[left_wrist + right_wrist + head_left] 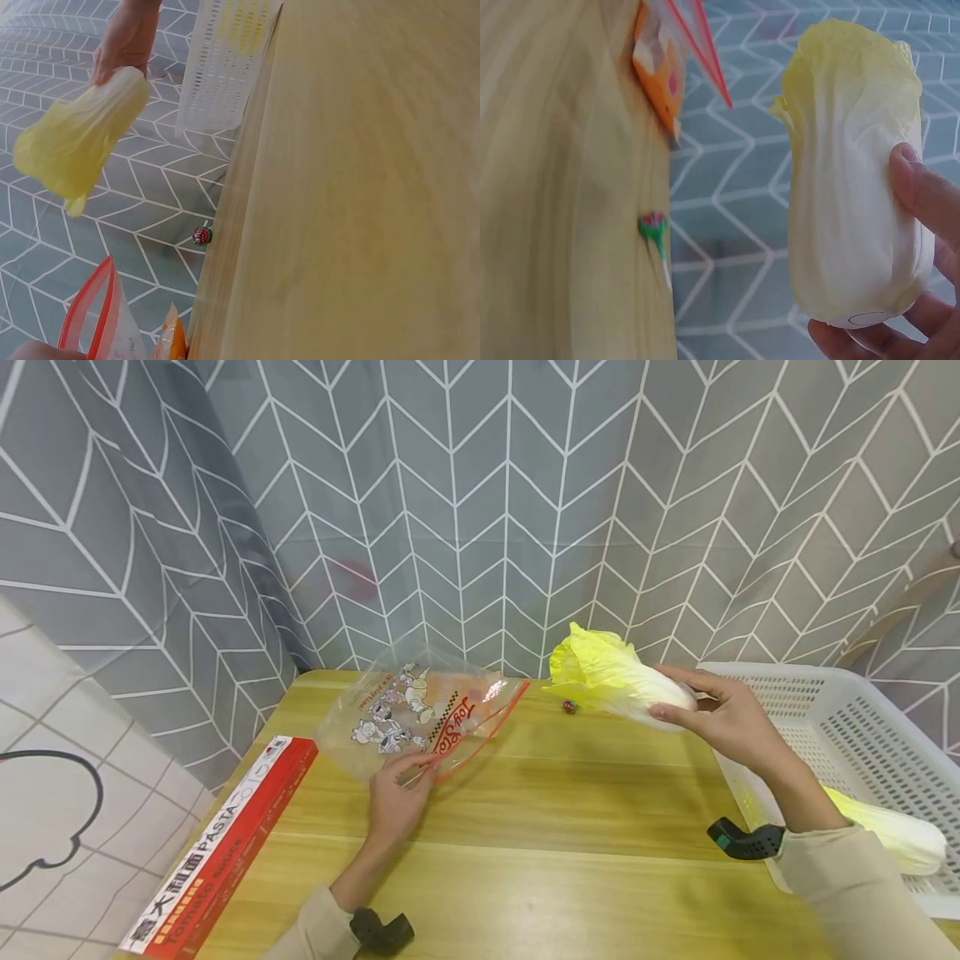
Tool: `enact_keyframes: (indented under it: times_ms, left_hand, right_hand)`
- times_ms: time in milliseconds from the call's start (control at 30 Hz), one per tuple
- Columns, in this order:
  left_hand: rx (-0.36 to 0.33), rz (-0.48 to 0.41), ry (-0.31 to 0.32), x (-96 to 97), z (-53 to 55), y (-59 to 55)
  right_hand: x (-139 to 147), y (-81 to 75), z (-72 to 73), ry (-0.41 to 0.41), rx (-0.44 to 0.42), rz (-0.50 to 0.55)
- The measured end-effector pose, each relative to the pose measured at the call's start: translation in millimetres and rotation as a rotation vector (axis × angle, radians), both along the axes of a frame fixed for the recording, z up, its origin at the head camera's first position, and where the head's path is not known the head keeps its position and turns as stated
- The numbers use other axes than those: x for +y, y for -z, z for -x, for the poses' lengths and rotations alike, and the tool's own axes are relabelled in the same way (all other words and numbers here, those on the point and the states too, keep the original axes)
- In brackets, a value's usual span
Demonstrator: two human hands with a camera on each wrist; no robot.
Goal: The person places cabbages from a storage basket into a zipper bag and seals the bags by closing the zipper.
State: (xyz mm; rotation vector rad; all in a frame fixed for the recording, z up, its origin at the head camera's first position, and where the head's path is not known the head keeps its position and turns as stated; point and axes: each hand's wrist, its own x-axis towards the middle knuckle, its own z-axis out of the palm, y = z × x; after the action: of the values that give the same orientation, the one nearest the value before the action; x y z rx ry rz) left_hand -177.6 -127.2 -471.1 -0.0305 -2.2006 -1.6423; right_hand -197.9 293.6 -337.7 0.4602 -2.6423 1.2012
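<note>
In the head view my right hand (723, 714) holds a napa cabbage (607, 681) by its white base, up above the table, with the yellow leafy end pointing left. The right wrist view shows the thumb and fingers curled round that cabbage (851, 195). My left hand (397, 802) pinches the red-edged rim of a clear zip bag (405, 714) printed with cartoon figures. The bag's mouth faces right and gapes in the left wrist view, where its red rim (109, 307) shows. A gap separates the cabbage from the bag.
A white plastic basket (832, 681) stands at the right with another napa cabbage (892, 839) in it. A lollipop (653, 223) lies near the table's back edge, and an orange packet (658, 71) is behind the bag. A red and white pasta box (225, 843) lies along the left edge.
</note>
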Motion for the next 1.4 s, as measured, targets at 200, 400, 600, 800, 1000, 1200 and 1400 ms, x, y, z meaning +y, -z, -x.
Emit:
enact_keyframes:
  times_ms: [200,400,600,800,1000,1200,1400]
  left_hand:
    - [-0.003,-0.014,0.005,-0.5,0.6,1.2]
    - [0.012,0.036,-0.022,-0.8,1.1,0.5]
    - [0.022,0.050,-0.024,-0.6,1.6,0.7]
    - [0.032,0.038,-0.019,-0.3,1.2,1.1]
    - [0.022,0.040,-0.037,2.9,2.3,2.0]
    - [0.008,0.012,-0.048,5.3,2.8,2.3]
    - [0.058,-0.026,0.003,1.2,3.2,4.3]
  right_hand:
    - [-34,19.8,-0.2,-0.079,0.006,0.034]
    - [-59,41.9,-1.2,-0.119,-0.002,0.081]
    - [-70,55.8,-4.7,-0.161,-0.107,0.208]
    - [-78,69.2,-7.7,-0.225,-0.169,0.294]
    - [-83,78.4,-10.4,-0.269,-0.186,0.330]
    - [-88,84.4,-10.5,-0.301,-0.192,0.352]
    - [-94,90.7,-9.6,-0.396,-0.216,0.360]
